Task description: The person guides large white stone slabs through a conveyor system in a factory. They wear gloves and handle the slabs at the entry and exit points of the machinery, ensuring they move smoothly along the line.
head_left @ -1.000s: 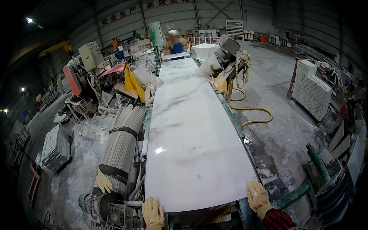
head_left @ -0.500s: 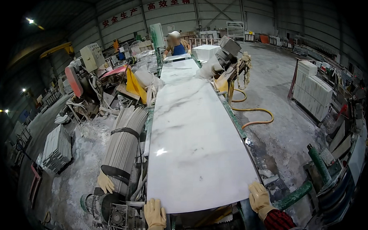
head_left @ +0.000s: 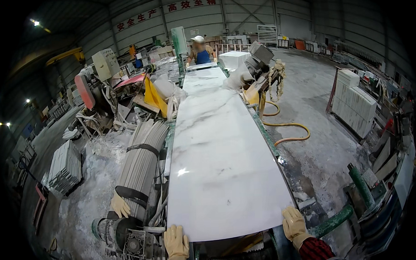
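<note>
A long white stone slab (head_left: 225, 175) with grey veining lies on a narrow green-framed machine bed and runs away from me. At its near left corner is my left hand (head_left: 176, 245), in a cream glove, with the fingers stretched forward beside the edge. My right hand (head_left: 294, 225), gloved alike and with a red-and-black checked sleeve, lies at the near right corner, fingers extended along the side. Neither hand shows a clear grip on the slab. Below the slab's near edge, a dark roller (head_left: 237, 258) shows between my hands.
A strapped bundle of long grey strips (head_left: 143, 164), a spare glove (head_left: 120, 205) and a motor (head_left: 111, 230) are on the left. Green pipes (head_left: 332, 221) stand at right. An orange hose (head_left: 292, 124) crosses the floor. A worker (head_left: 200, 52) is at the far end.
The far worker's head and arms have shifted slightly. My hands keep their places at the slab's near corners.
</note>
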{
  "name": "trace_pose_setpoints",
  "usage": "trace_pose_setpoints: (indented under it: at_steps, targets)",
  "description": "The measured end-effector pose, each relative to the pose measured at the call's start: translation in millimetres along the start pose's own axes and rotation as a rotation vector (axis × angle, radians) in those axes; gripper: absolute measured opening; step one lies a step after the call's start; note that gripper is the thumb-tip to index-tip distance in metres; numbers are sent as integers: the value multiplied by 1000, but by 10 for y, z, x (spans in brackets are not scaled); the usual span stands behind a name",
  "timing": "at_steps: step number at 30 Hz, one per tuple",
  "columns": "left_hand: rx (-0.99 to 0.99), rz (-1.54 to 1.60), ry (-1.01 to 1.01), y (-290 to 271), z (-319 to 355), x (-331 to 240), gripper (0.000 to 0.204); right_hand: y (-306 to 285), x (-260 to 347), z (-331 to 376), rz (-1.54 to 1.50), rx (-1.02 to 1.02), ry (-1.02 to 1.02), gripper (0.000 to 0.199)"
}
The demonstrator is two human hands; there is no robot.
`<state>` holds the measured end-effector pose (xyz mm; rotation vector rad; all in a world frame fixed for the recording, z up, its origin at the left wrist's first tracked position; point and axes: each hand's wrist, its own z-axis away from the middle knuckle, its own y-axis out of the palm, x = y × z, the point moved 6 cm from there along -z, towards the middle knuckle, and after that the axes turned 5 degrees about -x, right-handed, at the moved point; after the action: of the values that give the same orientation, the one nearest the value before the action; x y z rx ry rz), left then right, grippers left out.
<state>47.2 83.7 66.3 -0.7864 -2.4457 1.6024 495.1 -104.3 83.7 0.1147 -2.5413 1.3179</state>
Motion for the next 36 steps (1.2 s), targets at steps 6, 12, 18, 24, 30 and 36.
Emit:
trace_pose_setpoints:
  at_steps: [6,12,18,24,30,36]
  targets:
    - [44,10,-37,58,51,56,48,22,-16,25,-19,41,20,36]
    - [-43,20,20,-50,36,-13,45,-9,-1,43,-24,22,1,35]
    - [-37,21,22,-81,23,-30,44,-36,29,32,-34,30,15,34]
    - [-70,-21,46,-61,88,-10,46,-52,48,57,-28,18,-3,34]
    - [-61,-27,39,-51,125,-10,47,-81,69,59,-30,-8,-32,33]
    - [-21,31,11,-127,107,-44,47,-150,133,29,-70,58,40,30]
